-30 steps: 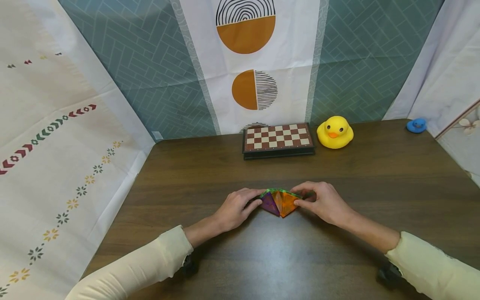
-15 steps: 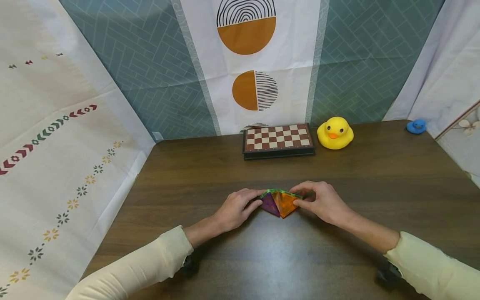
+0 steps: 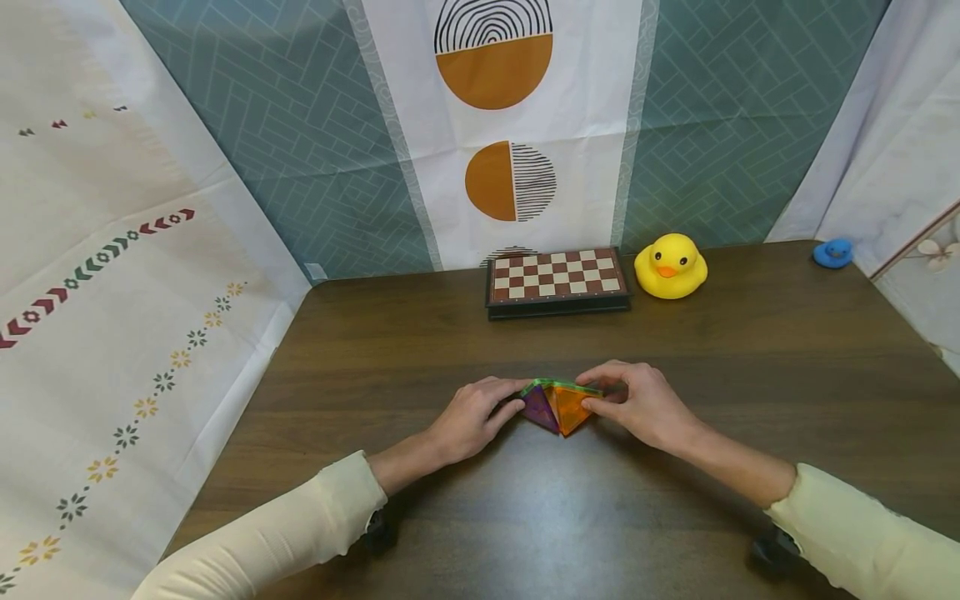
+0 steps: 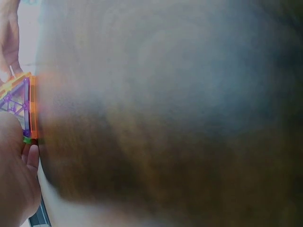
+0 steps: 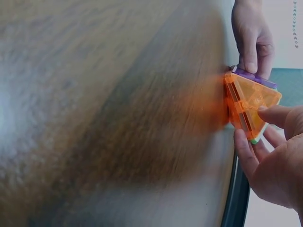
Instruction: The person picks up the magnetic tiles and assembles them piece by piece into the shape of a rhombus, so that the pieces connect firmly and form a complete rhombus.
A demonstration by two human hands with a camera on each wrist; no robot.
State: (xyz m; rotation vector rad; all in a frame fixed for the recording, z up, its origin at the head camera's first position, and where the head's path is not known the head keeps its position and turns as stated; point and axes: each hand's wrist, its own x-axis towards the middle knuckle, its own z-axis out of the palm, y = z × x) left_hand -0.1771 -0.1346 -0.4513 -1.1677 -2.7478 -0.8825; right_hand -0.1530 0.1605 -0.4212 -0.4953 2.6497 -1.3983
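Several see-through triangular tiles stand joined together on the wooden table, with a purple tile (image 3: pixel 538 409) at the left and an orange tile (image 3: pixel 572 408) at the right. Green edges (image 3: pixel 553 382) show along their back. My left hand (image 3: pixel 468 419) pinches the purple side between thumb and fingers. On the other side, my right hand (image 3: pixel 651 406) holds the orange tile, its thumb on the front face and fingers behind. The right wrist view shows the orange tile (image 5: pixel 254 100) close up, the purple edge (image 5: pixel 255 77) beyond it. Fingers hide part of the back.
A chessboard box (image 3: pixel 558 283) lies at the table's back edge, beside a yellow rubber duck (image 3: pixel 671 266). One small blue duck (image 3: pixel 832 252) sits in the back right corner. Patterned cloths (image 3: pixel 330 142) hang behind and beside the table (image 3: pixel 480 517).
My right hand has shifted slightly left with the orange tile, and the gap between the orange and purple tiles looks narrower. The left hand stays in place.
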